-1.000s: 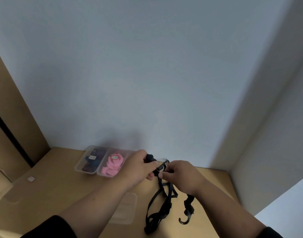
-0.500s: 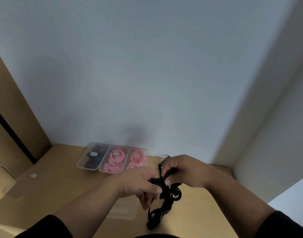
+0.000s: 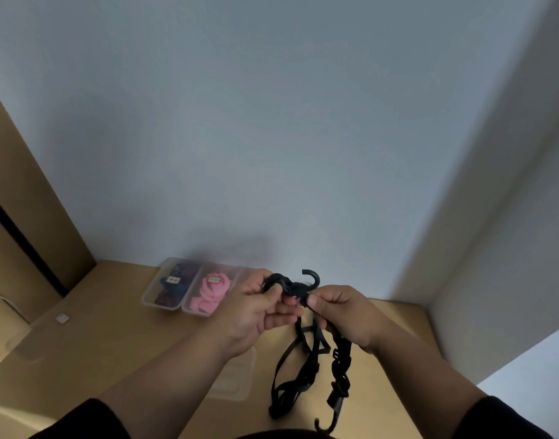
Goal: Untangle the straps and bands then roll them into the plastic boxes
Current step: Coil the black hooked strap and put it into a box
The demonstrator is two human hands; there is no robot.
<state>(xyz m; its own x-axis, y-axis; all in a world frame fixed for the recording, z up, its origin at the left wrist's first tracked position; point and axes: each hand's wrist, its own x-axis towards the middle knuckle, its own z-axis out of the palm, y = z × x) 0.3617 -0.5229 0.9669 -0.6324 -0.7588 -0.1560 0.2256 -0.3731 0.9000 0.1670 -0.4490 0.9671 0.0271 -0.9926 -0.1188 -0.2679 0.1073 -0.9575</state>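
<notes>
A tangle of black straps with hooks hangs from both hands over the wooden table. My left hand pinches its knotted top from the left, and my right hand pinches it from the right. One black hook sticks up between them; another hook dangles at the bottom. At the back stand clear plastic boxes: one holds dark blue bands, the neighbour holds rolled pink bands.
A clear plastic lid lies on the table under my left forearm. Another clear lid with a small white label lies at the left. A wall closes the back, a white panel the right, a wooden panel the left.
Both hands rose with the strap bundle and turned it, so one hook now points up between them. More strap hangs loose below than half a second ago.
</notes>
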